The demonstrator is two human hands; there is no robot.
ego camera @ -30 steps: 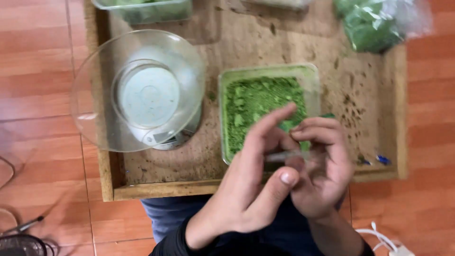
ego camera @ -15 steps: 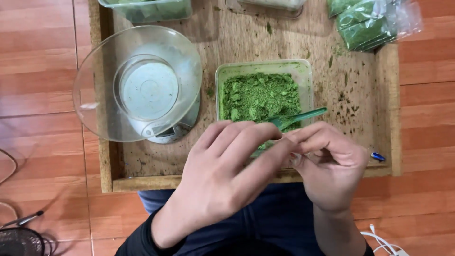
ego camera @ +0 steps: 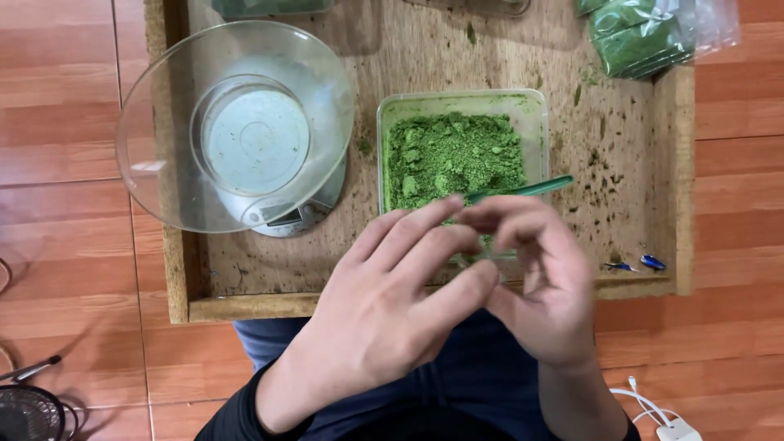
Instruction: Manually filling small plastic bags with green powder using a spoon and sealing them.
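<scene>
Green spoon [ego camera: 523, 189] lies slanted over the near right part of the tub of green powder [ego camera: 454, 155], its handle reaching past the tub's right wall. Right hand [ego camera: 543, 286] is loosely curled, fingers blurred; whether they grip the spoon cannot be told. Left hand [ego camera: 392, 302] is half open, fingers extended toward the right hand, thumb meeting it; nothing visible held. Tub stands on a wooden tray [ego camera: 670, 171]. Left of it, a clear bowl [ego camera: 237, 122] sits on a kitchen scale [ego camera: 298, 214]. Bag of green powder [ego camera: 641, 33] lies at the far right corner.
</scene>
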